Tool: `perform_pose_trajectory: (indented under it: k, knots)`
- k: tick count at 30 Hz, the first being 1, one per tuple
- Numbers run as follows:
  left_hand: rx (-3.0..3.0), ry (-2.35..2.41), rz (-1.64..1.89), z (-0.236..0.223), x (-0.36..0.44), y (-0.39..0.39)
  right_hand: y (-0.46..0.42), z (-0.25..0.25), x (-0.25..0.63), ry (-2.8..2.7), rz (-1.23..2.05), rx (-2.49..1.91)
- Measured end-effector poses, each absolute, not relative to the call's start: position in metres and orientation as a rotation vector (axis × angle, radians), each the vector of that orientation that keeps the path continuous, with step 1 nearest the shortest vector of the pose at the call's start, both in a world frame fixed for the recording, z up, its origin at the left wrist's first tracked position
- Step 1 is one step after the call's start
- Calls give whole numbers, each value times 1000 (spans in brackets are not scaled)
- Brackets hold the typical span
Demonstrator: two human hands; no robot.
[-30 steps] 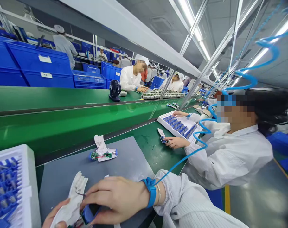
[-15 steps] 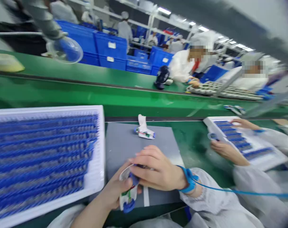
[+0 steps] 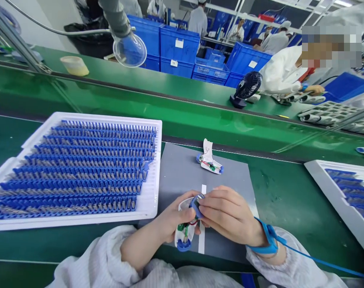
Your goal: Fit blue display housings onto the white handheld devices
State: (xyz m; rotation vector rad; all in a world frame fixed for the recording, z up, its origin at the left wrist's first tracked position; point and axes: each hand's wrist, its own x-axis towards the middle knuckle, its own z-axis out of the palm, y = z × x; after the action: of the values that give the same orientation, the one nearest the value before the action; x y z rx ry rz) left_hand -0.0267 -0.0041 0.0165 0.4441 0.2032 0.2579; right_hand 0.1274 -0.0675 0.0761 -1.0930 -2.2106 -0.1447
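Observation:
My left hand (image 3: 172,218) grips a small white shell (image 3: 183,232) with a green circuit board, thin wires and a blue end inside it. My right hand (image 3: 228,216) pinches a small blue round part (image 3: 196,203) at the top of that shell. Both hands hover over a grey mat (image 3: 182,176) near the bench's front edge. A second white shell (image 3: 210,162) with its board and wires lies on the far part of the mat. A blue wrist strap (image 3: 268,240) with a coiled cord sits on my right wrist.
A white tray (image 3: 153,200) filled with rows of blue parts lies left of the mat. Another such tray (image 3: 322,180) sits at the right. A green conveyor belt (image 3: 182,116) runs beyond, with a black desk fan (image 3: 244,90), blue crates and other workers behind it.
The view swung down and left from the neighbouring worker to my own bench. My hands lifted the shell and my right fingers now pinch the blue part at its top.

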Motion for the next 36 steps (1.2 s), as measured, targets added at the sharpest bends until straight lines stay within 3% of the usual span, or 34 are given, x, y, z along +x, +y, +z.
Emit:
perform_pose_trajectory:
  k: [18,24,36]
  knots:
    - [571,233,182,15,-28,-3,-64,82,140,-2158,37,-1059]
    - [766,318,157,13,-27,-5,-63,100,143,-2457,-64,-1235]
    - [649,377,145,11,-24,-6,-49,118,133,-2837,-272,-1155]
